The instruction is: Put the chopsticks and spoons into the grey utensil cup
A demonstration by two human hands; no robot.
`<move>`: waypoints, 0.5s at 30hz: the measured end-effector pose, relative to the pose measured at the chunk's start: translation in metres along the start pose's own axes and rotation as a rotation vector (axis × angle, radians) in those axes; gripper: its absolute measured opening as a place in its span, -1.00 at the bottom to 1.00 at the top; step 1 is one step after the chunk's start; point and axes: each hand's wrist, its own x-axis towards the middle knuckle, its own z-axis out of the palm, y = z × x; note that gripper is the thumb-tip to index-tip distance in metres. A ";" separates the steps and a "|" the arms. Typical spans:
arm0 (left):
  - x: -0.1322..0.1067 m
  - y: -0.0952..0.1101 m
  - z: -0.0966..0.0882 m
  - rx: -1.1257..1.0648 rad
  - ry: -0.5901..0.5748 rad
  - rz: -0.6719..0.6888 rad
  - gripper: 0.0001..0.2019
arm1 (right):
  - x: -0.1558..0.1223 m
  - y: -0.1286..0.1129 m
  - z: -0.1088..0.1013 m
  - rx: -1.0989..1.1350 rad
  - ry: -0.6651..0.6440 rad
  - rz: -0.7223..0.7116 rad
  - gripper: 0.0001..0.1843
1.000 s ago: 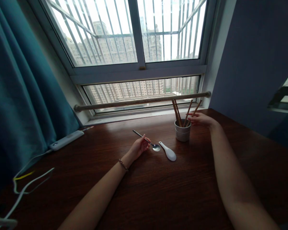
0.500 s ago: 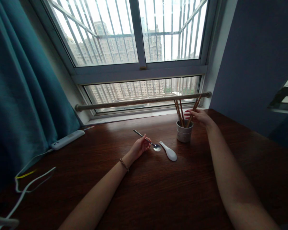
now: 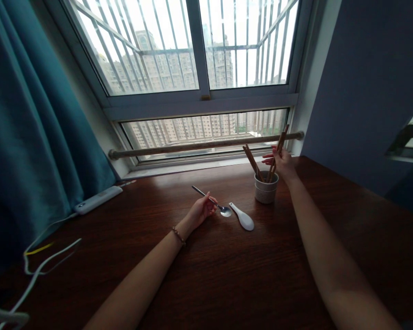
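Observation:
My left hand [image 3: 202,208] is closed around the handle of a metal spoon [image 3: 225,211], whose bowl is low over the table. Just right of that bowl lies a white soup spoon [image 3: 243,217], bowl toward me. Farther back on the right stands a pale, round holder [image 3: 265,189] with wooden chopsticks in it. Some of these chopsticks [image 3: 252,160] lean to the left against the rim. Above the holder, my right hand [image 3: 281,161] grips a few other chopsticks [image 3: 282,137], their lower ends still inside the holder.
All this is on a dark brown wooden table [image 3: 206,275]. A white power strip [image 3: 99,200] and white cables [image 3: 38,270] lie at the left by a teal curtain [image 3: 55,128]. A horizontal rail [image 3: 199,146] crosses in front of the window behind the table.
My right hand has risen slightly, lifting its chopsticks a little in the holder. The other chopsticks have tipped further left. My left hand and both spoons look unmoved.

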 end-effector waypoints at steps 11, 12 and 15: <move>0.000 0.001 0.001 0.030 0.000 0.010 -0.67 | 0.001 0.033 -0.006 -0.450 -0.283 0.083 -0.71; -0.001 0.001 0.002 0.035 0.001 0.015 -0.67 | 0.000 0.032 -0.007 -0.464 -0.302 0.086 -0.69; -0.004 0.001 0.005 0.052 0.007 0.042 -0.68 | -0.002 0.025 -0.009 -0.518 -0.302 0.094 -0.62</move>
